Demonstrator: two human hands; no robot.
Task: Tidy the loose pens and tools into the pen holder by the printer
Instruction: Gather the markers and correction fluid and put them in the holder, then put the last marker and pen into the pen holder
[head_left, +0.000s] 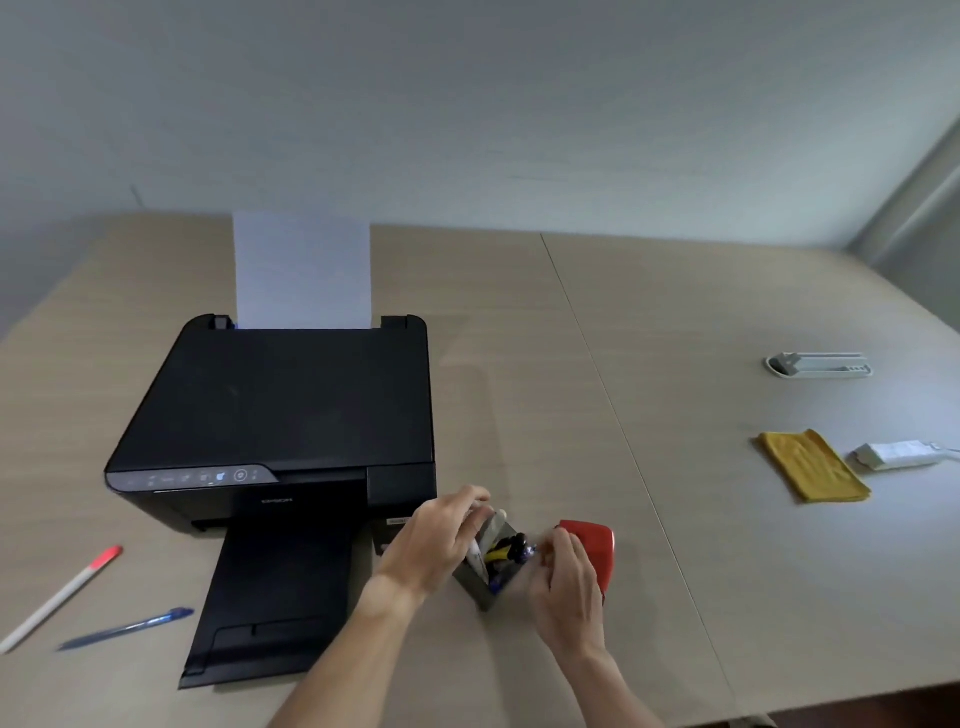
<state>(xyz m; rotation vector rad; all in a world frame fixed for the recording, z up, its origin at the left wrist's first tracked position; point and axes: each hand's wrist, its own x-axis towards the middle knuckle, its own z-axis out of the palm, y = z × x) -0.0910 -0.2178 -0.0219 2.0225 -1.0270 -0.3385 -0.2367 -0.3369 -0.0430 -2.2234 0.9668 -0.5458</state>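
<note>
The grey pen holder (485, 590) stands on the table just right of the black printer (280, 415), holding several pens and tools with yellow, black and blue parts. My left hand (441, 540) curls over its left rim, fingers closed around a white pen-like item (475, 558) that stands in the holder. My right hand (569, 587) is against the holder's right side, fingertips pinched near the dark tips; what they grip is hidden. A white pen with a red cap (62, 597) and a blue pen (124, 629) lie loose at the left, by the printer's output tray.
A red object (595, 545) sits right behind my right hand. Far right lie a folded yellow cloth (810, 467), a white adapter (893, 454) and a grey-white tray (821, 364). Paper (304, 270) stands in the printer's rear feed. The table's front edge (831, 701) is near.
</note>
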